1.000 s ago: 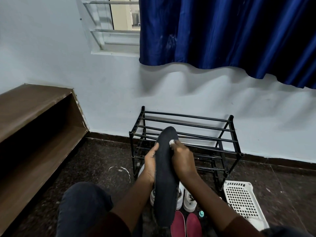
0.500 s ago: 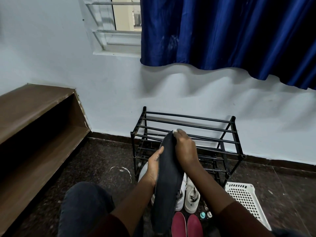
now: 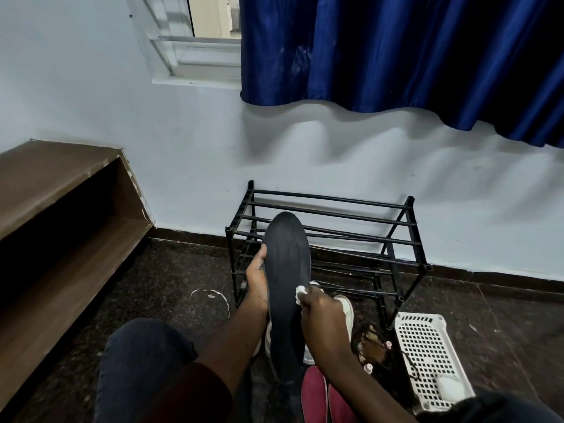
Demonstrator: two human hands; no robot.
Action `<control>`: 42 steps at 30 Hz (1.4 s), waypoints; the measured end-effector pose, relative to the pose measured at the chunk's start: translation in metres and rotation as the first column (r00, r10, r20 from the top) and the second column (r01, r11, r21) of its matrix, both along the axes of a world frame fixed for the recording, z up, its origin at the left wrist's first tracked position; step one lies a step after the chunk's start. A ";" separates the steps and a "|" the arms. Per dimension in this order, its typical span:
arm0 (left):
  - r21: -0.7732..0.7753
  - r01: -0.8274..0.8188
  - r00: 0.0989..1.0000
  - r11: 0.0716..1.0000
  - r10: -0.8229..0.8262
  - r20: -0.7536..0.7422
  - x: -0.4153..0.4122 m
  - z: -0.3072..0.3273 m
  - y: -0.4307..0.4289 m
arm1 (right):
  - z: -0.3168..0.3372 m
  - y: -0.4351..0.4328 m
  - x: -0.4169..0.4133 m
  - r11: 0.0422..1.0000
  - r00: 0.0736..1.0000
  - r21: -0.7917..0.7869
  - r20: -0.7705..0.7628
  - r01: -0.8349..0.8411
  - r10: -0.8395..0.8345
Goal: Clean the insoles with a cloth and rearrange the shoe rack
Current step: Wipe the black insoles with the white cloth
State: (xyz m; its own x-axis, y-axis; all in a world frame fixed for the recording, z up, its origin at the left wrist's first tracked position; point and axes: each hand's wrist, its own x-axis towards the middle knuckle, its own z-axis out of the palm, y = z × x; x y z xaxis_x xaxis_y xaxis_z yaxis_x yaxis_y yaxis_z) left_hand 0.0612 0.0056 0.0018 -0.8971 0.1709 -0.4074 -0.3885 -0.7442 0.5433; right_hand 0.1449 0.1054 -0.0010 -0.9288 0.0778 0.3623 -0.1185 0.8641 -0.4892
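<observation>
Cloth (image 3: 300, 290) tight in right grip (image 3: 325, 319)

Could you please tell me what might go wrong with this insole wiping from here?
The left hand grips the dark insole only along one edge, so wiping pressure might bend it or push it loose. The white cloth pinched in the right hand is a small wad; it may slip and drop among the shoes below.

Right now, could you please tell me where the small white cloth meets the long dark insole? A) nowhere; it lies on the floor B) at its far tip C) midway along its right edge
C: the right hand presses the small white cloth against the long dark insole midway along its right edge.
</observation>
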 end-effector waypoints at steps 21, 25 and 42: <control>0.002 0.027 0.999 1.000 -0.027 -0.028 -0.008 0.001 0.002 | 0.008 -0.002 -0.004 0.931 0.992 -0.350 -0.029 0.107 -0.125; -0.055 0.052 0.999 0.997 -0.052 0.011 -0.010 -0.001 0.008 | -0.001 0.001 -0.002 0.895 0.989 -0.423 0.031 0.142 -0.142; 0.070 0.306 0.946 0.950 -0.311 0.087 0.020 -0.004 0.010 | 0.002 -0.006 -0.010 0.989 0.989 0.087 -0.075 -0.123 0.129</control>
